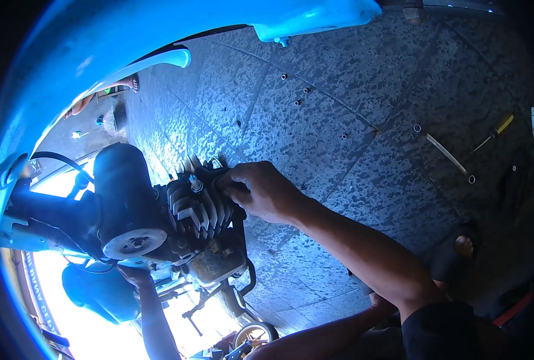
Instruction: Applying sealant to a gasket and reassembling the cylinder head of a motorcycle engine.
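Observation:
My right hand (261, 192) reaches out to a black finned cylinder head (198, 207) on a small engine and curls its fingers over the top fins. A spark plug tip (195, 183) sticks out just left of the fingers. A black cylindrical part with a round metal end plate (132, 240) sits left of the fins. My left hand (136, 275) comes up from the lower edge on a long forearm and touches the engine's underside. Its fingers are hidden behind the engine parts.
Blue bodywork (159, 30) arches overhead and down the left. On the grey paving lie a yellow-handled screwdriver (495, 129), a long metal tool (444, 153) and several small bolts (297, 103). My sandalled foot (464, 245) rests at right. A small wheel (255, 333) sits by the lower edge.

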A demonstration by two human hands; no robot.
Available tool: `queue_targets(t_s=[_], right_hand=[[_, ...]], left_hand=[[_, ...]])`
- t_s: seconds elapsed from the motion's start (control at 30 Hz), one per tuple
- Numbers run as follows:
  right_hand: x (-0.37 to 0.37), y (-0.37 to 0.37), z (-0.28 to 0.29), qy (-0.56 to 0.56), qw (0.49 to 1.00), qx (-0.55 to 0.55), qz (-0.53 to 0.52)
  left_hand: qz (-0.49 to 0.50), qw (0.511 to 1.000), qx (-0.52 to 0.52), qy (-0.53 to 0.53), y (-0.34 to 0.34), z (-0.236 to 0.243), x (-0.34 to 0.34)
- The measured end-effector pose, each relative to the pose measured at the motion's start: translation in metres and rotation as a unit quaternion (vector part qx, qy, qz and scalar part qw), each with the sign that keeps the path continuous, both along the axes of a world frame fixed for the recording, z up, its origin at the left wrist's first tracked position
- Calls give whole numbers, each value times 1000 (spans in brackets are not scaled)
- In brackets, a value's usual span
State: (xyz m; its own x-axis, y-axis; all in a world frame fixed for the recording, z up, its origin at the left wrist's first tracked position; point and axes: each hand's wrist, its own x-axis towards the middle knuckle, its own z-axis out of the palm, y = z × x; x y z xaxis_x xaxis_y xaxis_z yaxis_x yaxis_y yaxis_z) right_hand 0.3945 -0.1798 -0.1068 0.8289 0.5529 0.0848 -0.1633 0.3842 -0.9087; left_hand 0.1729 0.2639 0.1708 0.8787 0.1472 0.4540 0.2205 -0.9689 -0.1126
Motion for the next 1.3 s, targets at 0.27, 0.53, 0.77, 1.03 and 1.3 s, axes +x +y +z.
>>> queue_targets(t_s=[0.27, 0.53, 0.77, 1.03, 1.3], right_hand=[[5, -8, -3, 23, 998, -46, 46], [1, -2, -7, 25, 998, -57, 28], [-11, 6, -8, 88, 996, 3, -7], [-10, 2, -7, 76, 997, 25, -11], [-8, 1, -2, 95, 995, -15, 16]], left_hand=[[57, 998, 19, -25, -22, -32, 14], [44, 993, 99, 37, -1, -21, -1], [-35, 984, 169, 36, -10, -23, 6], [-5, 982, 188, 31, 3, -21, 0], [-91, 947, 306, 23, -48, -27, 30]])
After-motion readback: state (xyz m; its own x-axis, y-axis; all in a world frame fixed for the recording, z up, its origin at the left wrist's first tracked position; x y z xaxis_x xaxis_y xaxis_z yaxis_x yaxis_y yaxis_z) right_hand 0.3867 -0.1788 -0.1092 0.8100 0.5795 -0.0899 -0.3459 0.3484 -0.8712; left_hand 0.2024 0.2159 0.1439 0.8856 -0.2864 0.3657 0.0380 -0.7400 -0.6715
